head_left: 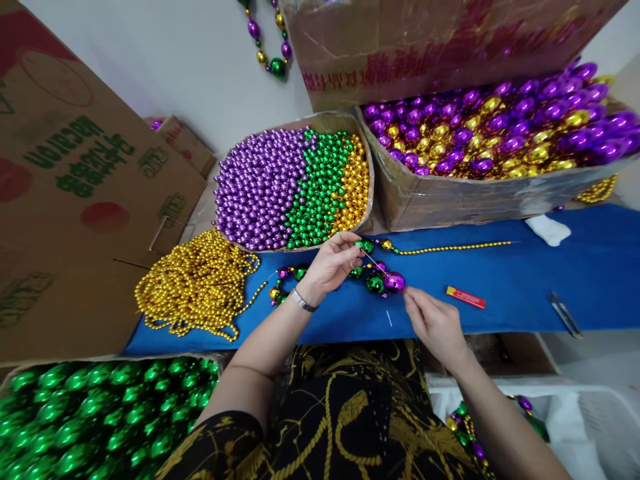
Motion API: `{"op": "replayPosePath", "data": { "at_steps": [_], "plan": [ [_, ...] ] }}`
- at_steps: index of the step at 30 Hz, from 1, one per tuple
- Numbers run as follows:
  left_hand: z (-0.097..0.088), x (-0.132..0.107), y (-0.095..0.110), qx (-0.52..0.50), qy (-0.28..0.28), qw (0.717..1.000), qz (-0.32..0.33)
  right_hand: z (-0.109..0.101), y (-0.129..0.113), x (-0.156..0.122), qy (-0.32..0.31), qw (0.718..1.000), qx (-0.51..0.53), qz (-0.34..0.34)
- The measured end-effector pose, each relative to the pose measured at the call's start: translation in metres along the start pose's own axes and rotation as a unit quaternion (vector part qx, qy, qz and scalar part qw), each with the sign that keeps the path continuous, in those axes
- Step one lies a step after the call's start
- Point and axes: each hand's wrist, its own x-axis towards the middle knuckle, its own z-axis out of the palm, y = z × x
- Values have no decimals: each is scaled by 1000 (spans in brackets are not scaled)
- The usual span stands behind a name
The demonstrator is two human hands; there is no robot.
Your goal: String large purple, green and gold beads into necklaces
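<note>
My left hand [336, 265], with a silver band at the wrist, pinches a thin pale string [373, 257] beside a green bead. From its fingertips the string runs down to a large shiny purple bead [395, 281]. At the right edge of that bead, the thumb and fingers of my right hand [436, 321] are pinched together. A large green bead [375, 283] and smaller beads lie close by on the blue cloth. Left of them, a strand of mixed beads [275, 293] curves partly behind my left forearm. Gold beads on a string [455, 248] stretch out to the right.
Boxes of small purple, green and gold beads [265, 180] and large purple and gold beads [515, 133] stand behind. Gold bead chains [195, 287] are heaped left. A red-yellow lighter [466, 297], metal snips [565, 315] and white cloth [549, 230] lie right. Green beads [105, 413] fill a lower-left box.
</note>
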Motion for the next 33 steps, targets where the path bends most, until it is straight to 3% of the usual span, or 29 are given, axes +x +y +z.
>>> {"op": "replayPosePath", "data": {
  "at_steps": [7,13,17,20,23,27,30,33],
  "plan": [
    [6,6,-16,118,48,982,140,9,8,-14,-5,999,-27,28],
    [14,13,-25,129,35,986,103,9,19,-28,-4,998,-54,41],
    [12,17,-19,164,-5,984,62,0,23,-33,-15,991,-128,45],
    [12,16,-21,200,-32,978,53,-1,23,-33,-14,992,-110,60],
    [19,11,-38,225,-52,971,61,8,21,-34,-18,994,-35,106],
    [31,8,-78,236,-67,966,79,28,29,-40,-49,978,4,202],
    [32,12,-105,328,-70,931,142,31,40,-46,-77,971,-24,226],
    [30,16,-122,473,-118,847,213,19,49,-47,-92,965,-38,243]
  ]
}}
